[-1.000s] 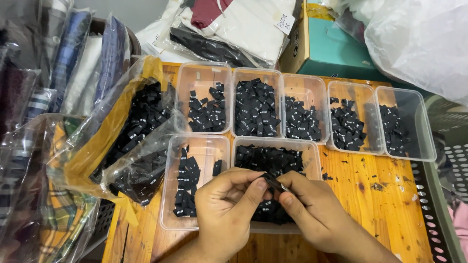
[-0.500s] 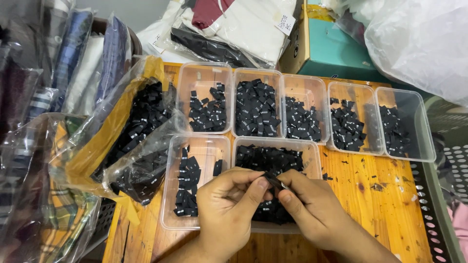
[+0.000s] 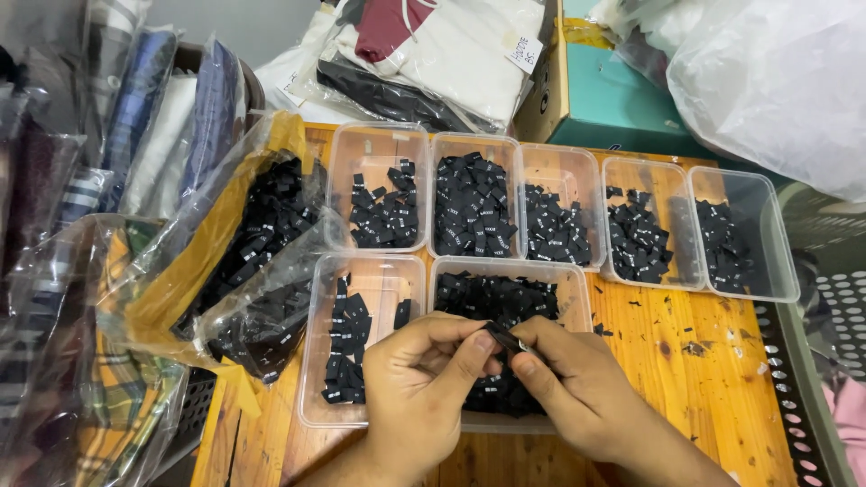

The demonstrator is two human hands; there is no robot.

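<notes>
There is one view, from a camera on the person's head, looking steeply down and forward over the wooden tabletop [image 3: 713,379]. It sits close: both hands [image 3: 424,388] fill the bottom middle of the frame, cut off at the wrists by the lower edge. The clear tubs [image 3: 379,144] lie across the centre, bagged cloth crowds the left side, and a teal box [image 3: 622,99] and white bags close the far edge at top.
</notes>
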